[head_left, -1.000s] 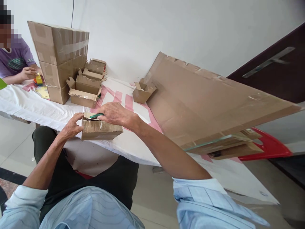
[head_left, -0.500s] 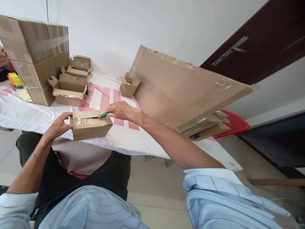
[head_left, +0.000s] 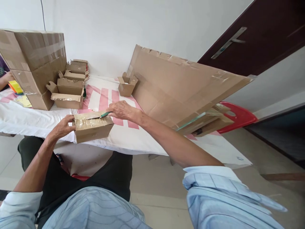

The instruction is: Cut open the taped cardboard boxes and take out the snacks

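Observation:
A small taped cardboard box (head_left: 94,131) rests at the near edge of the cloth-covered table. My left hand (head_left: 62,128) grips its left end, fingers and thumb closed around the corner. In my right hand (head_left: 121,110) is a green box cutter (head_left: 105,114), its tip at the slit between the top flaps, near the box's right end. Clear tape on the top looks wrinkled and shiny. The blade itself is too small to make out.
Opened cardboard boxes (head_left: 68,101) stand in a row at the left, beside a stack of large cartons (head_left: 35,51). A small open box (head_left: 126,86) sits by a big leaning cardboard sheet (head_left: 181,82). A red chair (head_left: 243,119) is at right. Another person's arm (head_left: 6,79) shows far left.
The view has shifted slightly. Both hands, the box and the box cutter keep almost the same positions relative to one another. The other person's arm at far left has moved.

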{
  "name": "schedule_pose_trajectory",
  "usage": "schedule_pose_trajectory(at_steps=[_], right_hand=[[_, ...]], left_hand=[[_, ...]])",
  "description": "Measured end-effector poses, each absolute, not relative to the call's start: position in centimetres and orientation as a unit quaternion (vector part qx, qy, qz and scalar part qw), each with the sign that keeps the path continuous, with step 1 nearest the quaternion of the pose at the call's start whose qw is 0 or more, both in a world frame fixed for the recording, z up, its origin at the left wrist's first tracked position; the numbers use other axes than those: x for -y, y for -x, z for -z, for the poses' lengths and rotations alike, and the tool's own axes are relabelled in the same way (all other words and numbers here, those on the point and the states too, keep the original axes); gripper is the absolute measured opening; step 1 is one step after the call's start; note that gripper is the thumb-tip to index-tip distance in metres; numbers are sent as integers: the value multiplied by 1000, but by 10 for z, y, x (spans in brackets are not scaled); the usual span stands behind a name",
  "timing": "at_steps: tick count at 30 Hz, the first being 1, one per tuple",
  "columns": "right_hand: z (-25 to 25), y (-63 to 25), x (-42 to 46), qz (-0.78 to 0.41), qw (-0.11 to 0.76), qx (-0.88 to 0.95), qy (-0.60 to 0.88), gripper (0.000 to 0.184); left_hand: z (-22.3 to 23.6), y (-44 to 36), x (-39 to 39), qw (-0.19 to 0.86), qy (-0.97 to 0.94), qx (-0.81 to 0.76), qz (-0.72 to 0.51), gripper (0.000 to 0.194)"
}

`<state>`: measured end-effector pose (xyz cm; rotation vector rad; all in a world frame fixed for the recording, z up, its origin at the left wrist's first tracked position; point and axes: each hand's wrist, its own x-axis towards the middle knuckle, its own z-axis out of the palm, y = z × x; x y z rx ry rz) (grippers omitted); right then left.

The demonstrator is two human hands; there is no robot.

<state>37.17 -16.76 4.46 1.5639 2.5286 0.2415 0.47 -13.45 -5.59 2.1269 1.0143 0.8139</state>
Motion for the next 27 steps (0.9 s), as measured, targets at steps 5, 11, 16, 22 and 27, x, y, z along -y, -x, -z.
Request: schedule_pose_trajectory(at_steps=[5, 11, 16, 22, 27], right_hand=[[-43, -431, 178, -47, 8, -812, -582, 26], [-20, -485, 186, -28, -99, -780, -617, 30], [53, -468, 193, 36, -220, -688, -691, 44], [147, -413, 221, 67, -157, -619, -767, 43], [144, -397, 211, 156, -324, -590, -723, 43]], left_hand=[[60, -2, 132, 304, -810, -397, -306, 44], [56, -9, 136, 308, -817, -373, -313, 47], [57, -8, 133, 314, -819, -372, -305, 55], [62, -5, 126, 354, -787, -409, -297, 93], [57, -1, 128, 360, -797, -406, -267, 123]])
